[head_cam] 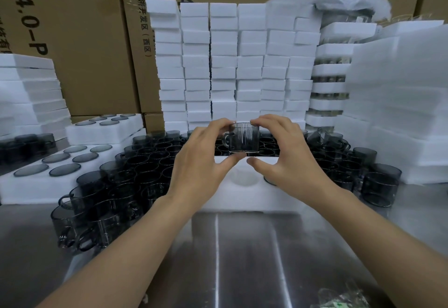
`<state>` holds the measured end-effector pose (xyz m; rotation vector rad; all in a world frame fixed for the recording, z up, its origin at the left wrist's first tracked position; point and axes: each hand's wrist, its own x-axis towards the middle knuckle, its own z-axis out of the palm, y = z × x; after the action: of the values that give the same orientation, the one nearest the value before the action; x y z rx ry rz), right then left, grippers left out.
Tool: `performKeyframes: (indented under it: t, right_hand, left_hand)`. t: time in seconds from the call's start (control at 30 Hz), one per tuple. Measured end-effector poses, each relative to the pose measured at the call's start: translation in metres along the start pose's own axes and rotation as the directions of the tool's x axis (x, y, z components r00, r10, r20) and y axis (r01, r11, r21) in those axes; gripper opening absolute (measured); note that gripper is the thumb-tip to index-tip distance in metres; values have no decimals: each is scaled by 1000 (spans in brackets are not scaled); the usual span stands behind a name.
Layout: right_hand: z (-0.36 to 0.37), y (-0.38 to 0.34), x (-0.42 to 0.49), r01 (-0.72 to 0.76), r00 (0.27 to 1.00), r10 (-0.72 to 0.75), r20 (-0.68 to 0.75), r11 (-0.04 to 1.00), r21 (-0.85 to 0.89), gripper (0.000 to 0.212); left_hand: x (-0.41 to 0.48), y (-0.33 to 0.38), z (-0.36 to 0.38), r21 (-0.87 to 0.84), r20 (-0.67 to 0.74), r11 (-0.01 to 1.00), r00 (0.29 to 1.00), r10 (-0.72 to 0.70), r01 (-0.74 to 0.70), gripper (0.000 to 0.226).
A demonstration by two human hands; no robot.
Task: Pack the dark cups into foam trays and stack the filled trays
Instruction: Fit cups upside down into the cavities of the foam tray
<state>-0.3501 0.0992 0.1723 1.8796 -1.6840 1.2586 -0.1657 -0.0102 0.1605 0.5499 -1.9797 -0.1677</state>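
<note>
Head view: both hands hold one dark glass cup [243, 139] up in the air, just above and behind the foam tray [242, 199] that lies on the steel worktop [242, 259]. The left hand [201, 162] and right hand [286, 162] share the grip. On each side the fingers curl over the rim and the thumb tucks under the base, so the cup is pinched top and bottom from both sides. The cup is upright with its handle towards the left hand.

Step in hand: looks like checking or lining up the cup before seating it. The tray is not full, as a round empty pocket [243, 179] shows directly below the cup. A dark rim peeks out under the right hand (probably a cup already seated, can't confirm).

Next move, as I judge it: lower the cup straight down into that pocket. The filled trays [24, 191] at left show round flat discs, so cups may go in upside down, which would call for a flip first. Then release and take another from the loose cups [145, 169] crowding the worktop around the tray. Stacking comes after this tray is full.

Behind are tall foam stacks [223, 65] and cartons [84, 41].
</note>
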Motion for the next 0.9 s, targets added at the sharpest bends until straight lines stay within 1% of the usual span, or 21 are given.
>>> performKeyframes:
  t: [0.1,0.2,0.27,0.33,0.43,0.5,0.57,0.63,0.7,0.73,0.8,0.83,0.9]
  right_hand:
    - [-2,2,1,15,999,-15,-32,1000,-19,60]
    - [-3,0,2,37,997,-38,-72,999,-23,58]
    - [-2,-2,1,60,995,-61,-82,998,-23,58]
    - [-1,-4,0,92,993,-94,-68,995,-42,56]
    - [-1,-9,-1,119,992,-121,-46,992,-40,58]
    - [-3,-13,-1,109,993,-109,-40,994,-4,58]
    - [-5,-14,-2,44,999,-43,-19,996,71,56]
    - [-8,-13,-2,-80,997,75,33,975,206,49]
    - [-11,-12,-1,-209,977,178,118,906,368,37]
    - [-12,-11,0,-247,967,197,159,876,414,29]
    - [-13,-11,2,-264,961,198,194,867,422,16]
    - [-12,-11,2,-268,960,204,192,868,417,13]
    - [-13,-8,4,-282,958,230,171,866,412,18]
  left_hand:
    - [-1,-2,3,-77,56,997,998,-16,20,60]
    - [-2,-4,6,-105,81,992,995,-56,65,63]
    - [-2,-2,6,-93,63,995,997,-42,47,68]
    - [-2,1,5,-72,40,997,999,11,-8,71]
    - [-3,4,3,-98,19,993,998,66,-64,64]
    - [-2,4,3,-152,28,988,999,25,-21,58]
    - [-2,3,3,-247,45,968,998,-41,51,53]
    - [0,2,2,-346,56,934,995,-80,94,52]
    - [1,2,2,-409,77,904,992,-98,121,53]
    - [1,3,2,-426,92,895,990,-103,133,53]
    - [1,1,3,-430,127,891,986,-104,149,52]
    - [0,0,4,-418,147,895,984,-99,153,51]
    - [-2,-3,7,-379,180,911,979,-98,161,52]
